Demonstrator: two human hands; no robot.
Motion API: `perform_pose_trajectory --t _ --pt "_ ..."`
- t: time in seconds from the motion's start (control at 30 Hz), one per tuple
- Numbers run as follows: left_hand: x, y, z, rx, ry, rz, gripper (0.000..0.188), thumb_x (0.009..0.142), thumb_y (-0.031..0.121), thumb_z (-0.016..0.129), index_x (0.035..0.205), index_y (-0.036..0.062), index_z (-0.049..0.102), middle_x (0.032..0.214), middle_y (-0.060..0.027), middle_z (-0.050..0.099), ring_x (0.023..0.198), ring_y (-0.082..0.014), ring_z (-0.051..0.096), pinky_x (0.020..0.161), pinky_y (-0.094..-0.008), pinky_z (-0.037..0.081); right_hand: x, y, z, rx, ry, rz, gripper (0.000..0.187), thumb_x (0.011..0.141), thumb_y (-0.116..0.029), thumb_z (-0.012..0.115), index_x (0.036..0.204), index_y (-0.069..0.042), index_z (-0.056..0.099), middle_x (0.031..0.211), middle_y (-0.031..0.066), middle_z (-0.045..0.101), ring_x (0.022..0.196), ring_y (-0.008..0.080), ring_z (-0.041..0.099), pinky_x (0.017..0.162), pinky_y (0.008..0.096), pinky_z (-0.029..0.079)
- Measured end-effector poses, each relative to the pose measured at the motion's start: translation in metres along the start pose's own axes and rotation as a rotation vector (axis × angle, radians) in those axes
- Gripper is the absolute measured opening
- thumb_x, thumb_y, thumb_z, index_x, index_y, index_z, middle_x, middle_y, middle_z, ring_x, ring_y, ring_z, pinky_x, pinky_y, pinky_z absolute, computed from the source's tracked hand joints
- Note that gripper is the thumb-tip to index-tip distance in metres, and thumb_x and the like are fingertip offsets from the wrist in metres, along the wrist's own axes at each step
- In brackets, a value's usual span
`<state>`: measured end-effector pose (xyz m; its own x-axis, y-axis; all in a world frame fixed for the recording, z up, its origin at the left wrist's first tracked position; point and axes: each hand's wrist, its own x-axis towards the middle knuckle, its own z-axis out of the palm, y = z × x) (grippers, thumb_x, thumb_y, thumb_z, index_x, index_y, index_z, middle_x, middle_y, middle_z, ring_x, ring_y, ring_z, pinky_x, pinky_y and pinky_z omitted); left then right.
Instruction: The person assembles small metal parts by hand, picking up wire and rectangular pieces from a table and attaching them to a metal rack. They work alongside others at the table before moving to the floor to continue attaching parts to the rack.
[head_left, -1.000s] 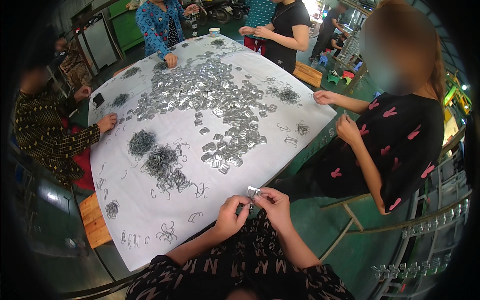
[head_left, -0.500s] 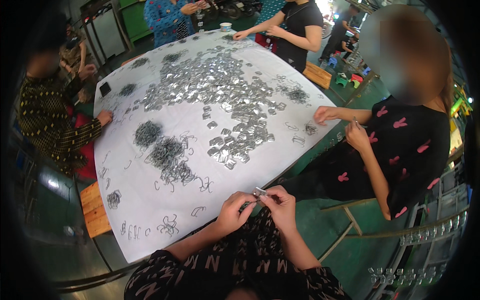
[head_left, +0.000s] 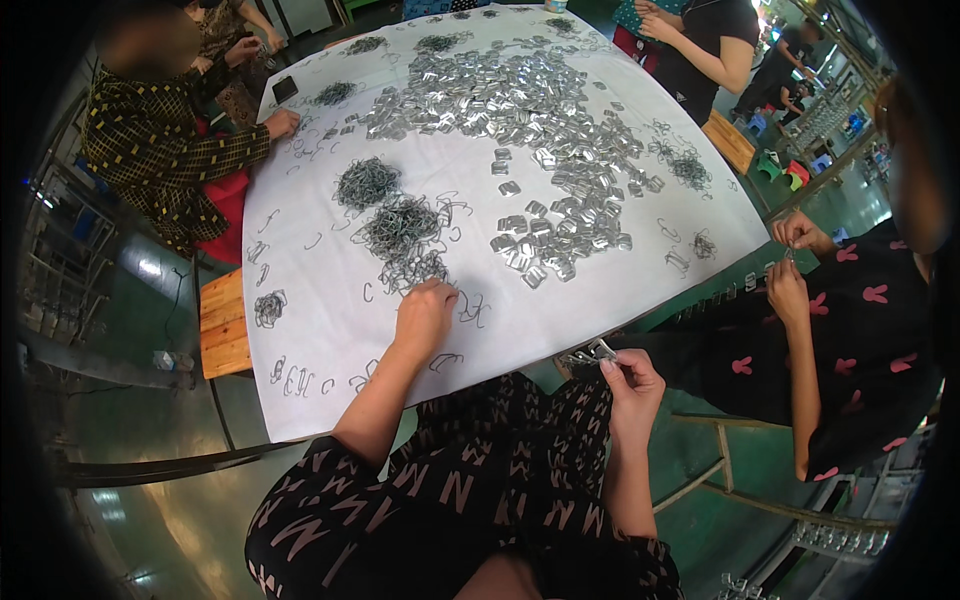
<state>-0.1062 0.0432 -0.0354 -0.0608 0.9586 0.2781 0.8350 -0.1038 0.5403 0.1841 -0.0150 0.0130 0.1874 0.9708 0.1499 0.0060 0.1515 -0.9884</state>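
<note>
My left hand (head_left: 425,318) rests on the near edge of a tangle of thin, curved grey wire hooks (head_left: 402,228) on the white table. Its fingers are curled down among the hooks, and their tips are hidden, so what they pinch cannot be made out. At the table's near edge, my right hand (head_left: 634,382) grips a small shiny rectangular metal piece (head_left: 603,350) between thumb and fingers. More metal bits show just beside it, too small to tell apart. A wide heap of similar flat metal pieces (head_left: 570,215) covers the middle of the table.
Around the white tabletop (head_left: 540,325) lie smaller clumps of wire hooks (head_left: 269,309) and a dark phone (head_left: 285,89). A person in a yellow-patterned top (head_left: 165,150) sits at the left. Another, in black with pink shapes (head_left: 850,340), works close on my right. Wooden benches (head_left: 222,322) flank the table.
My hands have parted: the left has moved from the metal piece to the wire hooks, while the right keeps the piece and has shifted right. The right-hand neighbour's hands have come together.
</note>
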Motion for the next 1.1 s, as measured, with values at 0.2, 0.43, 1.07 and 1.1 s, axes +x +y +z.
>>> perform_pose_trajectory --t 0.2,0.43,1.07,1.1 --pt "0.004 0.003 0.02 0.118 -0.028 0.034 0.008 0.076 0.011 0.065 0.079 0.0047 0.069 0.08 -0.0125 0.063 0.077 -0.0323 0.062 0.071 -0.0403 0.051 0.001 0.002 0.0 -0.021 -0.013 0.014 0.011 0.077 0.002 0.071 0.085 0.003 0.064 0.086 0.0035 0.06 0.074 0.0083 0.053 0.067 0.0208 0.043" --pt "0.009 -0.007 0.005 0.453 -0.251 0.125 0.007 0.072 0.008 0.06 0.071 0.0042 0.066 0.075 -0.0121 0.062 0.074 -0.0301 0.063 0.067 -0.0397 0.052 -0.001 0.002 -0.002 -0.005 0.0 0.012 0.01 0.077 0.003 0.071 0.085 0.002 0.064 0.085 0.0023 0.058 0.075 0.0075 0.052 0.067 0.02 0.042" --pt "-0.011 -0.063 -0.124 0.161 -0.868 -0.25 0.014 0.063 0.009 0.066 0.076 0.0043 0.071 0.071 -0.0101 0.068 0.067 -0.0248 0.065 0.064 -0.0339 0.051 0.0 0.002 0.0 -0.025 -0.05 0.045 0.006 0.083 -0.002 0.067 0.087 0.0 0.063 0.084 -0.0002 0.058 0.076 0.0062 0.05 0.071 0.0198 0.039" --pt "-0.014 -0.066 -0.122 0.157 -0.899 -0.252 0.013 0.063 0.008 0.067 0.075 0.0046 0.071 0.07 -0.01 0.068 0.067 -0.0251 0.065 0.064 -0.0341 0.051 0.0 0.003 0.0 -0.024 -0.056 0.046 0.007 0.084 -0.004 0.067 0.088 0.0 0.063 0.083 -0.0013 0.059 0.075 0.0054 0.049 0.071 0.0192 0.038"
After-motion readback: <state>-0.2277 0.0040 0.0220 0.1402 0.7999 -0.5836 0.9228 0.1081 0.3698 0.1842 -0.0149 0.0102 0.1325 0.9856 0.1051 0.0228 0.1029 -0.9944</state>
